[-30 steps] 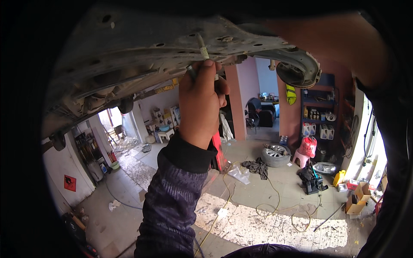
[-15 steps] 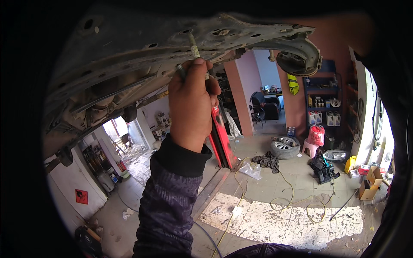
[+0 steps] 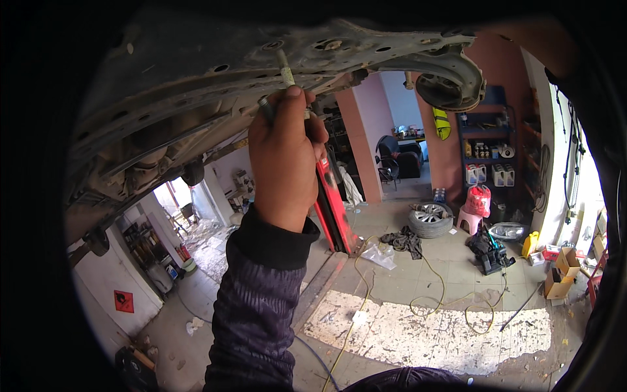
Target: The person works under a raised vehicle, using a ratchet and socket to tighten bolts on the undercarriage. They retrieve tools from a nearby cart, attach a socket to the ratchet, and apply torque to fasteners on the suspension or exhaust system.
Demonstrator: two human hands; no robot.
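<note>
My left hand (image 3: 284, 157) is raised in front of me, closed on a long threaded bolt (image 3: 286, 70) between thumb and fingers. The bolt points up, its tip close to a round hole in the dark metal subframe (image 3: 196, 55) under a raised vehicle. I cannot tell whether the tip touches the metal. A second bolt (image 3: 264, 106) sticks out of the same hand. My right hand (image 3: 532, 46) is up by the vehicle's underside at the upper right; its fingers are lost in shadow. Nearest to it is a curved metal suspension arm (image 3: 450, 81).
A red lift post (image 3: 334, 206) stands behind my left hand. On the tiled floor lie a wheel (image 3: 431, 220), a black cloth (image 3: 405, 243), a yellow hose (image 3: 444, 287) and cardboard boxes (image 3: 563, 274). Dark shelves (image 3: 486, 134) with bottles stand against the far wall.
The view has shifted slightly. My left hand and its bolts sit a little further left, the bolt tip still near the hole. More of my right arm shows at the upper right.
</note>
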